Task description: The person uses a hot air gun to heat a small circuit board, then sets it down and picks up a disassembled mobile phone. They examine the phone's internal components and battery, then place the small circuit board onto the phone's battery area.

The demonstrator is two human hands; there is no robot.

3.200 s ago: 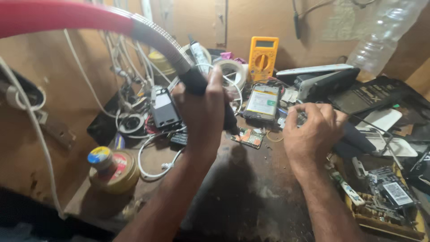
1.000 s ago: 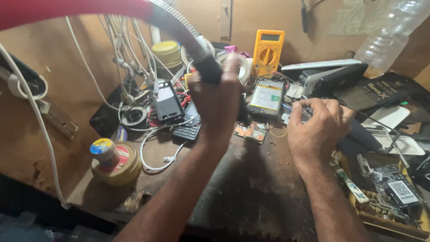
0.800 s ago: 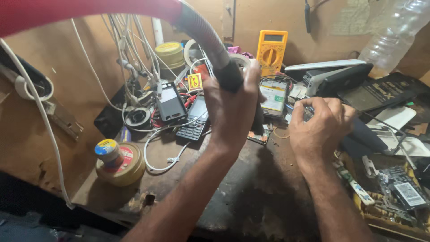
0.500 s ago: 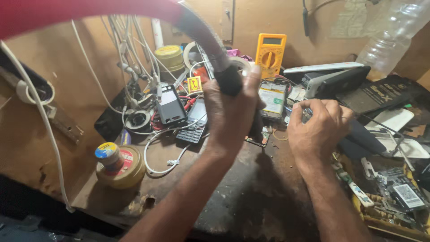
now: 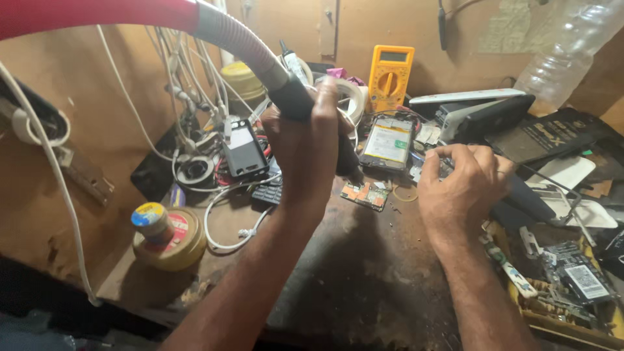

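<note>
My left hand (image 5: 305, 146) grips the black handle of a hot-air tool (image 5: 292, 97) whose grey ribbed hose (image 5: 237, 42) arcs up to the left into a red sleeve. The tool's tip points down toward a small circuit board (image 5: 366, 194) on the dark bench. My right hand (image 5: 461, 185) is curled on the bench to the right, its fingers closed around something small that I cannot make out. An opened phone with a bright screen (image 5: 387, 142) lies just behind, between both hands.
A yellow multimeter (image 5: 390, 77) stands at the back. White cables and a black phone body (image 5: 244, 151) clutter the left. A round tin with a small bottle (image 5: 168, 234) sits front left. A plastic bottle (image 5: 565, 49), black devices and circuit boards (image 5: 578, 279) fill the right.
My left hand has carried the hot-air handle from the left toward the centre, over the small circuit board. My right hand has stayed in place. The view has shifted slightly.
</note>
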